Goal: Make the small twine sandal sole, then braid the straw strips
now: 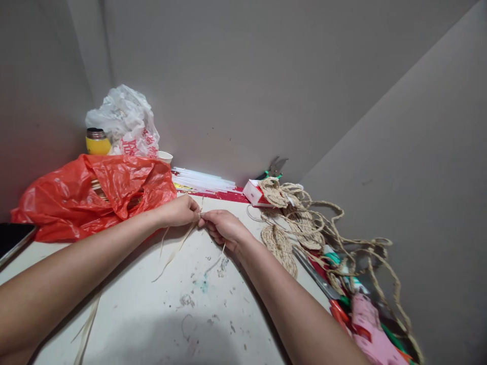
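Near the far side of the white table, my left hand (185, 210) and my right hand (225, 227) meet, fingertips almost touching. Each is closed in a pinch on thin pale fibre strands (178, 250) that look like raffia. Loose ends hang below the left hand onto the table, and a short end sticks up between the hands. The exact spot between the fingertips is too small to make out. A thin pale strand (216, 260) trails under my right hand. Another strand (88, 327) lies beneath my left forearm.
At left sit a red plastic bag (61, 203), a yellow jar (98, 146), a white bag (122, 114) and a dark flat device (15, 241). Translucent sticks (205, 178) line the back. Braided rope coils (279, 246), green-handled cutters (276, 167), orange-handled scissors (317, 276) and a pink object (367, 319) crowd the right.
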Available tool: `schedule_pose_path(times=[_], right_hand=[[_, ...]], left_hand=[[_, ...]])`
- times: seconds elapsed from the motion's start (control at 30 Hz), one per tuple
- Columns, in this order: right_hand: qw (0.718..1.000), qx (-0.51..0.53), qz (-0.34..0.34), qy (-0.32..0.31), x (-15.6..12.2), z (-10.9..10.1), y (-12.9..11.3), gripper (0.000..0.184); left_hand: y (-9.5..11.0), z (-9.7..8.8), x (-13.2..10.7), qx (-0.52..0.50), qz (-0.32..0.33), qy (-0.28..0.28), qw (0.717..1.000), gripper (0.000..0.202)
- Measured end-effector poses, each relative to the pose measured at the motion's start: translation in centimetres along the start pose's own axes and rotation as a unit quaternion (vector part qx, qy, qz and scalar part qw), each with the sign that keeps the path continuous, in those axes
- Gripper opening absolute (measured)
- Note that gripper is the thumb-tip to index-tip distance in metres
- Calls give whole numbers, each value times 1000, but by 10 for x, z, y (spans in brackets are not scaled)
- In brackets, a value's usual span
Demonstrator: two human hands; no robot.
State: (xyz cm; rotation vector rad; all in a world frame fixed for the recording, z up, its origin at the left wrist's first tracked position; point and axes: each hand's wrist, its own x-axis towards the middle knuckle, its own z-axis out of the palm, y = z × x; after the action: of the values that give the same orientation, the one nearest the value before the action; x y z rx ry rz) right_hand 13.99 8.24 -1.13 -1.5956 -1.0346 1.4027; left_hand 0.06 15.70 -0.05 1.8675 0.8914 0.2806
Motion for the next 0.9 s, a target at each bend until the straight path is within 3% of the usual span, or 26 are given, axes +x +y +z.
schedule_pose_path(times=[0.1, 0.2, 0.37, 0.53, 0.63, 0.8, 0.9], right_hand=[[999, -4, -7, 41, 0, 4, 2, 17], [997, -7, -16, 70, 0, 7, 2, 18], [998, 17, -23, 52, -1, 5, 4, 22], [998, 51, -25, 30, -1, 1, 6, 25], [997, 71, -25, 9, -2, 0, 6, 23], [994, 100, -9, -38, -4, -7, 5, 21], [992, 105, -5, -66, -4, -10, 5, 11]], left_hand=[[6, -2, -4, 32, -3, -40, 999, 14], [14, -3, -10, -2, -29, -98, 995, 17], [21, 12, -17, -64, -79, -127, 987, 13], [16, 36, -18, -68, -70, -66, 993, 9], [18, 40, -19, -87, -68, -64, 992, 9], [24, 16, -15, -55, -93, -77, 991, 12], [19, 1, -9, -20, -48, 30, 998, 6]])
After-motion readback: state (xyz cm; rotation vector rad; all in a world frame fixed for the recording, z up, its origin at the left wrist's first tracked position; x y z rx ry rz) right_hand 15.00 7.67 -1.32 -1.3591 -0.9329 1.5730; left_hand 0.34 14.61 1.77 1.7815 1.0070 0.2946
